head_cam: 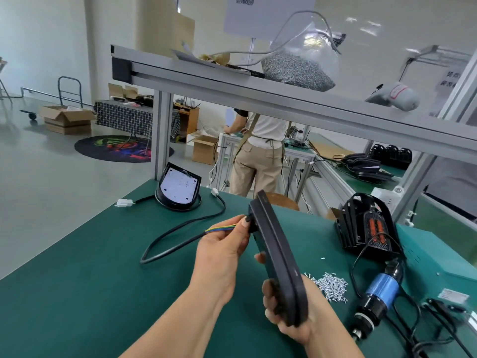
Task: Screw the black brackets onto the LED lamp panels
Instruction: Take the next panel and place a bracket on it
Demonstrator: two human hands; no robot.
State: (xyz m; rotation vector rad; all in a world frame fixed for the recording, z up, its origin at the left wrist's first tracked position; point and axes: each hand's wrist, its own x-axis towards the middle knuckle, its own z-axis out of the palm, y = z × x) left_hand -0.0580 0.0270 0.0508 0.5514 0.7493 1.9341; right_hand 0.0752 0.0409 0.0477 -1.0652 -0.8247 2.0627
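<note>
Holding the LED lamp panel [278, 254] edge-on above the table [77, 280], we clamp its lower end in our right hand [286, 313] while our left hand [224, 244] pinches the cable [180, 225] at its side. We should keep that cable slack and lay the panel flat before reaching right for brackets [347, 226] and screws [331, 284]. It looks slim, matte black, round-cornered.

On the counter [77, 280], a lamp panel [178, 187] sits far back left. The screw pile [331, 284] lies right of centre, the screwdriver [379, 290] right of that, and the brackets [347, 224] are stacked behind. A screw bag [299, 68] rests on the shelf [206, 81] overhead.
</note>
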